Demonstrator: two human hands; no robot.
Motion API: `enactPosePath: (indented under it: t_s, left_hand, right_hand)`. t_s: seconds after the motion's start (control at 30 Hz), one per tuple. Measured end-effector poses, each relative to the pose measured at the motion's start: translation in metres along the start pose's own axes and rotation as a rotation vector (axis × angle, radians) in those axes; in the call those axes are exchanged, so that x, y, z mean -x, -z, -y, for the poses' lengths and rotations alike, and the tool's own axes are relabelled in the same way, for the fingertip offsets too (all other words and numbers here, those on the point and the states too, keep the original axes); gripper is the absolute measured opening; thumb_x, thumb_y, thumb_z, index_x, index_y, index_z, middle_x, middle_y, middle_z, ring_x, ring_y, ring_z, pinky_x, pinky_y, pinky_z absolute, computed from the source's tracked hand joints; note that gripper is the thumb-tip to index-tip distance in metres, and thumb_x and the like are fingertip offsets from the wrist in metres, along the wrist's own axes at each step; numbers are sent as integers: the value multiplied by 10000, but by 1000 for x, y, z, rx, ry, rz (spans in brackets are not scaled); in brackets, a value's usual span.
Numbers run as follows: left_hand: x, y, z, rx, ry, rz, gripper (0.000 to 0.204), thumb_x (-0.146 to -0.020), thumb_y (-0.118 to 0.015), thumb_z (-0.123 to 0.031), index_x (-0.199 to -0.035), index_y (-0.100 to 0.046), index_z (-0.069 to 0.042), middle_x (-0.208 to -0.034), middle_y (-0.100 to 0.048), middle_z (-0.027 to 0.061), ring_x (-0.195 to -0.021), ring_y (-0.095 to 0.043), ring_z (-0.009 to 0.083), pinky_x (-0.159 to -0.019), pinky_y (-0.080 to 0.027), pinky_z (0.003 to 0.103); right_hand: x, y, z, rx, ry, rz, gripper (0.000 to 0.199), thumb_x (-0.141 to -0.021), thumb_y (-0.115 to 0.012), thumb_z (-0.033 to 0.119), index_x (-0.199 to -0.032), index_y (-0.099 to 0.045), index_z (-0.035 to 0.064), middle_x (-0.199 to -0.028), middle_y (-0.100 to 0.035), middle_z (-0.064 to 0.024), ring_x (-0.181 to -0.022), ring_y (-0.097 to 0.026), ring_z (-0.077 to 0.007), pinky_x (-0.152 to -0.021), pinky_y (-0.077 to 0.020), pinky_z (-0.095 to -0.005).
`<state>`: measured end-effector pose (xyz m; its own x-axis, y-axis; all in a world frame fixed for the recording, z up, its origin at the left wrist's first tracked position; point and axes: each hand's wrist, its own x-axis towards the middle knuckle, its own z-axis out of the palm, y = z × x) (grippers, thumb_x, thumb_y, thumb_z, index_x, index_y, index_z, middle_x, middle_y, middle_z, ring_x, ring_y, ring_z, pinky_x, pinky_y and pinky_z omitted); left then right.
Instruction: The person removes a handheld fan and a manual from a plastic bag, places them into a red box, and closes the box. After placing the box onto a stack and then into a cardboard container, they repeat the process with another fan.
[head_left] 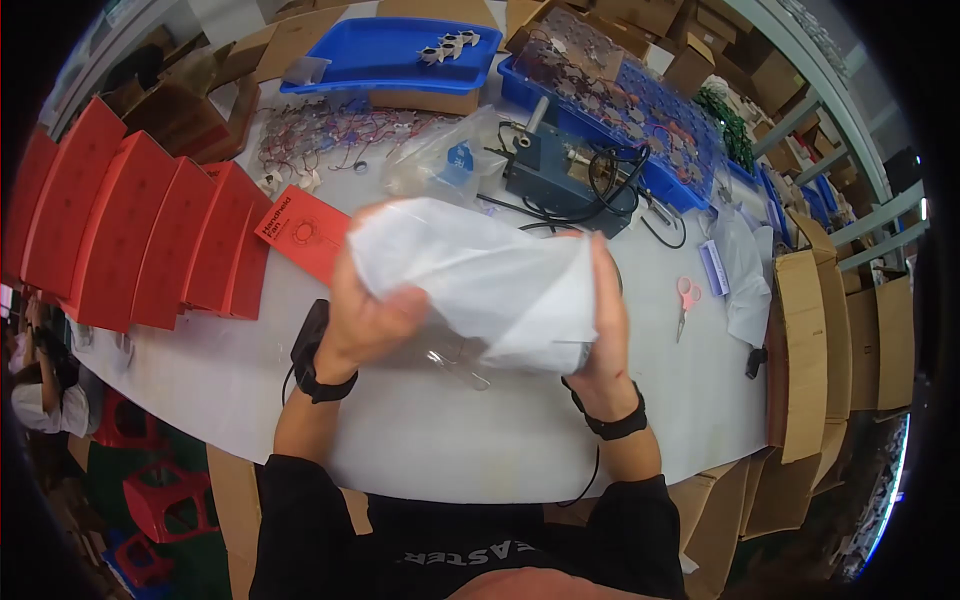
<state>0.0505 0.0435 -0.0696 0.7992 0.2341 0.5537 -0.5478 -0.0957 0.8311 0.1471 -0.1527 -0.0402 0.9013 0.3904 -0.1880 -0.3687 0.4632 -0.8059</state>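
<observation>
A white, soft-looking bag (470,270) is held up over the middle of the table, between my two hands. My left hand (370,315) grips its left end, with the thumb across the front. At the other end, the fingers and palm of my right hand (607,335) press against the side. The bag looks bulky, and a dark edge shows below its lower right corner; what is inside is hidden. Just behind my left hand lies a flat red box (298,232). A thin clear plastic piece (458,372) shows on the table under the bag.
Red boxes (150,215) stand stacked at left. Behind are a clear plastic bag (425,165), a blue tray (350,55), a dark teal machine (540,178) with cables, and a blue bin (680,190) of wired parts. Pink-handled scissors (687,295) and cardboard boxes (800,350) are at right.
</observation>
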Motion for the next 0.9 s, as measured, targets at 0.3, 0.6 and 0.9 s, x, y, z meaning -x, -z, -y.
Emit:
enactPosePath:
  t_s: [0.3, 0.6, 0.9]
  left_hand:
    - [-12, 32, -11, -162, 226, -455, 385, -1038, -567, -334, -1087, -643, 41, -880, -634, 14, -836, -570, 71, -739, -452, 237]
    - [-24, 38, -9, -5, 395, -697, 365, -1037, -563, -400, -890, -632, -73, -743, -576, -33, -673, -533, 61, -620, -420, 226]
    - [-9, 55, 4, 250, 330, -623, 415, -1011, -575, -287, -1346, -489, -58, -1049, -586, 65, -906, -598, 134, -770, -505, 256]
  right_hand:
    - [5, 19, -14, 174, -483, 786, 609, -961, -685, 321, -1422, -421, 24, -1167, -648, -140, -907, -689, -230, -804, -563, -360]
    - [29, -3, -33, 589, -460, 1015, 713, -861, -760, 42, -1456, -370, 19, -1133, -645, -96, -910, -626, -135, -847, -517, -305]
    - [37, -6, -43, 641, -353, 888, 730, -878, -749, 70, -1476, -331, 25, -1144, -636, -84, -919, -610, -120, -849, -509, -287]
